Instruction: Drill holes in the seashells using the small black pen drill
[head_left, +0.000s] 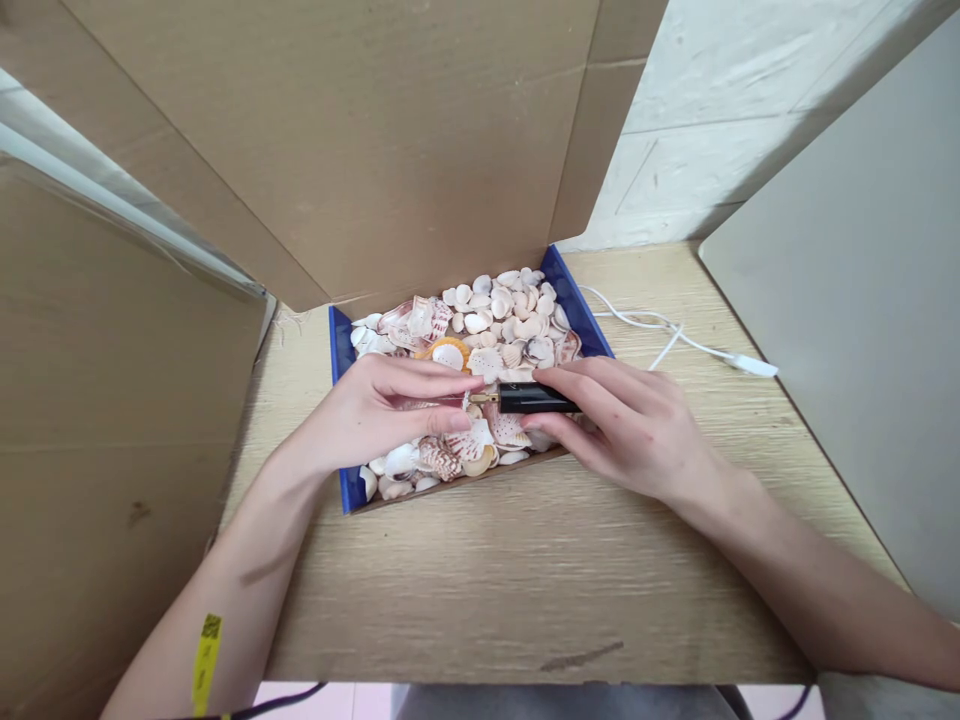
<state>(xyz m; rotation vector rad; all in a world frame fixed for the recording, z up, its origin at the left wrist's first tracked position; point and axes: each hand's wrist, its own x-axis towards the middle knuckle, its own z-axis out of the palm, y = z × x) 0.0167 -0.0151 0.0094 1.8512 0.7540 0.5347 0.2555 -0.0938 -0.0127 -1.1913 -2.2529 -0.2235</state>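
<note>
Above the box (576, 303), the right hand (634, 425) grips the black tool (534, 398); the left hand (375, 405), nearly closed, appears to pinch a pale piece (466, 401) at the metal tip (486, 398), though the fingers obscure it. A skidding tip could prick them; excess pressure could crack the piece; a loose pinch could drop it boxward.

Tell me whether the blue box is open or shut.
Open. Nothing covers the blue box: the shells inside show, and the left hand and right hand are over them.
</note>
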